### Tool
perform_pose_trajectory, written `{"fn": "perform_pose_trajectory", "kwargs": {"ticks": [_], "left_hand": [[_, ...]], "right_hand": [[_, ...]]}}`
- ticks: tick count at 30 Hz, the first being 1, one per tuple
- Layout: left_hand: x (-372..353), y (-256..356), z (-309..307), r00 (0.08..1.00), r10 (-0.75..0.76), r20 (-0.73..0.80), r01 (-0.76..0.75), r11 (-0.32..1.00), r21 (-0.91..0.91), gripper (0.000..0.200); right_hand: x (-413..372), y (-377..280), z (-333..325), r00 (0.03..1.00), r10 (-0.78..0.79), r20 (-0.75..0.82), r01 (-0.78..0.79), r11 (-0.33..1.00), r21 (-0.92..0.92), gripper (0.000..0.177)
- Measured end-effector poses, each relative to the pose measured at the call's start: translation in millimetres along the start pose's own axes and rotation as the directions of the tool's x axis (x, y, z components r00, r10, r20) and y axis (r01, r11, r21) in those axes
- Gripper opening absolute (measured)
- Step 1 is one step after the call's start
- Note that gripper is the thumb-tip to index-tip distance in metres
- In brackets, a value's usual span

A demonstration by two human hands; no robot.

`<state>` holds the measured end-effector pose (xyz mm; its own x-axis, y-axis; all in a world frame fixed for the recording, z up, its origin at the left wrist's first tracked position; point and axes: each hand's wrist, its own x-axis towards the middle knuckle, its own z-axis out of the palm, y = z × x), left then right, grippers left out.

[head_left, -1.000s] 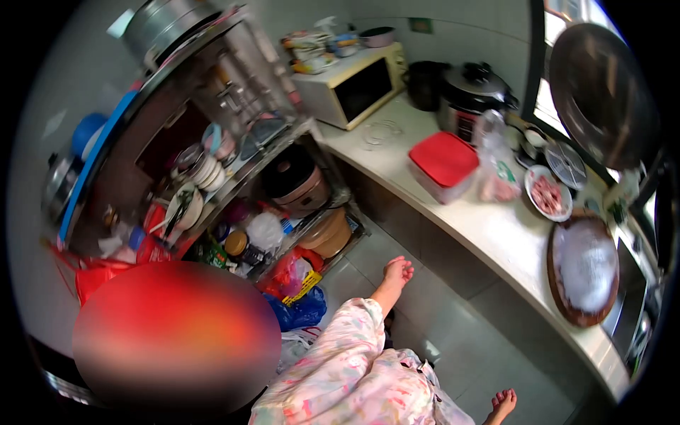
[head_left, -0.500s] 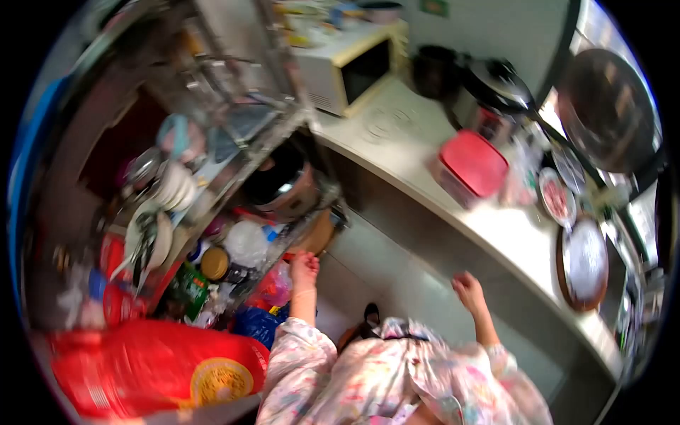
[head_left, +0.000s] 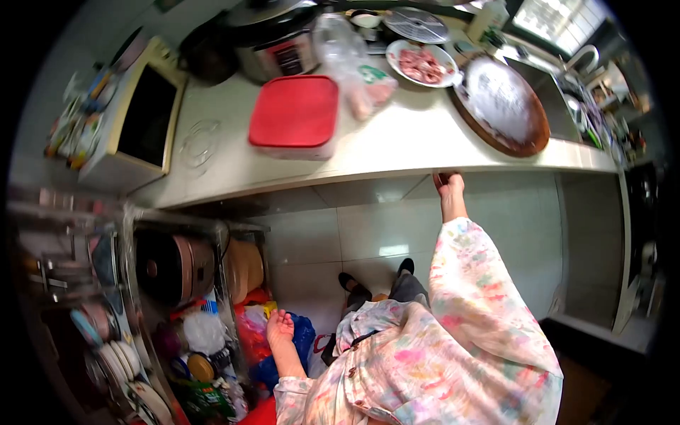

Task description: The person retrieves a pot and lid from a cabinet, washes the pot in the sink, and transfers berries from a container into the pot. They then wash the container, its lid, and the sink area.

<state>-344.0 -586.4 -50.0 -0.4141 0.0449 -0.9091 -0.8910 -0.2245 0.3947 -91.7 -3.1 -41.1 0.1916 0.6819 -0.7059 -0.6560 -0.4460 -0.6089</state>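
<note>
My right hand (head_left: 450,186) is stretched forward to the front edge of the white counter (head_left: 397,152). Its fingertips are right at the underside of that edge, partly hidden, with a dark gap between the fingers. Nothing shows in its grasp. A brown-rimmed pan (head_left: 499,106) with a pale, shiny inside lies on the counter just above it. Low on the left, my left hand (head_left: 281,329) hangs empty, palm turned up and fingers loosely bent. Beside it are a blue plastic bag (head_left: 303,336) and a red bag (head_left: 253,329).
A red-lidded box (head_left: 294,113), a plate of raw meat (head_left: 423,65), a plastic bag (head_left: 340,53), an electric cooker (head_left: 276,42) and a microwave (head_left: 134,113) stand on the counter. A metal shelf (head_left: 131,262) with a rice cooker (head_left: 177,265) and bowls stands on the left.
The view has swung right, so the counter now runs across the front. My right hand has reached forward to the counter's edge; my left hand stays low near the bags.
</note>
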Motion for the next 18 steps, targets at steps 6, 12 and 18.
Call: {"fn": "perform_pose_trajectory", "kwargs": {"ticks": [6,12,18], "left_hand": [[-22,-42,120,0.993,0.071,0.095,-0.105,0.899,0.426,0.029],[-82,-169,294,0.922,-0.046,0.385,-0.320,0.470,0.822,0.030],[-85,-291,413,0.453,-0.225,0.862,-0.853,-0.390,0.346,0.034]], "right_hand": [[32,-8,-30,0.986,0.058,0.158,-0.077,0.990,0.120,0.016],[-45,-67,-138,0.924,0.219,0.314,-0.152,0.963,-0.223,0.021],[-60,-130,-263,0.987,-0.160,0.016,0.145,0.844,-0.517,0.023]]}}
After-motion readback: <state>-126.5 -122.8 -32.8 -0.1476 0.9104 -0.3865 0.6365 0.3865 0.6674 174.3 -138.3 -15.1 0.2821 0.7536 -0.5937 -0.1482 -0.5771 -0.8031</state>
